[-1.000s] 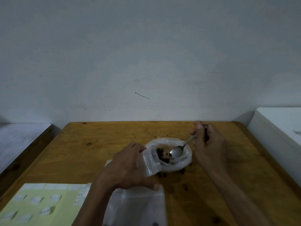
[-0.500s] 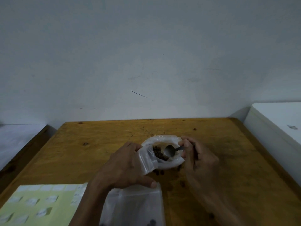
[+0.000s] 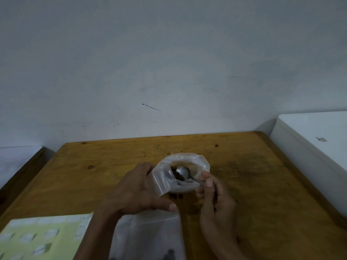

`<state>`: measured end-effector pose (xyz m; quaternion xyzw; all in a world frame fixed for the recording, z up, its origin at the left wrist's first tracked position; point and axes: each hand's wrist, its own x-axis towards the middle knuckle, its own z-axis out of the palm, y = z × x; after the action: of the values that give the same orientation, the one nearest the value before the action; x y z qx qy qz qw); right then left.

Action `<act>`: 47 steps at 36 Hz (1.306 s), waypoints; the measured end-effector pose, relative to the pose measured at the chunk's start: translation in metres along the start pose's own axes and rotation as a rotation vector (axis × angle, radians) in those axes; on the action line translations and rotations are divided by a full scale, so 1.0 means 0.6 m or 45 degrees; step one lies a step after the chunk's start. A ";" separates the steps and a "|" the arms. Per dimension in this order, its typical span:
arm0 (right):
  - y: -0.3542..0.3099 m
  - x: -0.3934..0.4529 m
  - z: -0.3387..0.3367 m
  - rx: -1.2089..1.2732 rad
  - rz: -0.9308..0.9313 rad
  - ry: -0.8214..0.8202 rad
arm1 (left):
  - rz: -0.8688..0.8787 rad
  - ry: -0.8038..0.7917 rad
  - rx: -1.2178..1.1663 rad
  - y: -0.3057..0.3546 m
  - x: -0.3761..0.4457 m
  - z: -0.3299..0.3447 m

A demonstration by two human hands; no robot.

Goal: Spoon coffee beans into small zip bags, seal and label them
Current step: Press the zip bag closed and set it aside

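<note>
While the wooden table [image 3: 97,177] fills the lower view, I start there: a yellow-green label sheet [image 3: 37,237] lies at its near left corner, and clear plastic [image 3: 150,235] with a few dark beans inside lies at the near edge between my forearms. Beyond that sits the large open bean bag [image 3: 195,162], its rim rolled down into a ring, with the coffee beans [image 3: 177,175] heaped at its left side. My left hand [image 3: 139,192] grips a small zip bag [image 3: 162,180], fingers curled over the top and the thumb stretched out below, its mouth tipped toward the beans. My right hand [image 3: 216,201] pinches the spoon [image 3: 185,172] handle between thumb and fingertips [image 3: 207,182], fingers closed round it, the bowl resting against the beans inside the big bag. Two or three stray beans [image 3: 176,196] already lie on the wood just in front of the bag. I judge the risk is more spillage: the small bag's mouth looks narrow and floppy, so a heaped spoonful tipped at an angle could scatter beans past its lip. A loose hold by my left hand could also let the mouth fold shut as the spoon arrives.
</note>
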<state>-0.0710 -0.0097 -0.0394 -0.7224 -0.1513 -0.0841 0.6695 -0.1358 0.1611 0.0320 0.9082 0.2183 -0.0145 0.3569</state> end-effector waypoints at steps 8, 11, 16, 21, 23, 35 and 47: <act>0.011 0.005 0.012 0.123 0.237 0.016 | 0.047 0.043 -0.155 -0.015 0.013 0.001; 0.008 0.011 0.017 0.182 0.295 0.039 | 0.055 0.041 -0.184 -0.016 0.015 0.001; 0.006 0.016 0.022 0.294 0.440 0.068 | 0.038 0.007 -0.210 -0.022 0.018 0.003; 0.004 0.014 0.030 0.321 0.506 0.041 | 0.044 0.008 -0.240 -0.024 0.019 0.006; 0.001 0.012 0.031 0.322 0.508 0.003 | 0.047 0.008 -0.240 -0.026 0.018 0.006; -0.009 0.033 0.010 0.499 0.640 0.106 | -0.018 0.016 -0.218 -0.039 0.013 0.005; -0.030 0.075 -0.035 0.522 0.477 0.081 | -0.009 0.086 -0.146 -0.019 0.007 0.010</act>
<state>-0.0331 -0.0247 -0.0062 -0.5843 -0.0080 0.0507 0.8099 -0.1357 0.1661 0.0193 0.8855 0.2341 0.0274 0.4005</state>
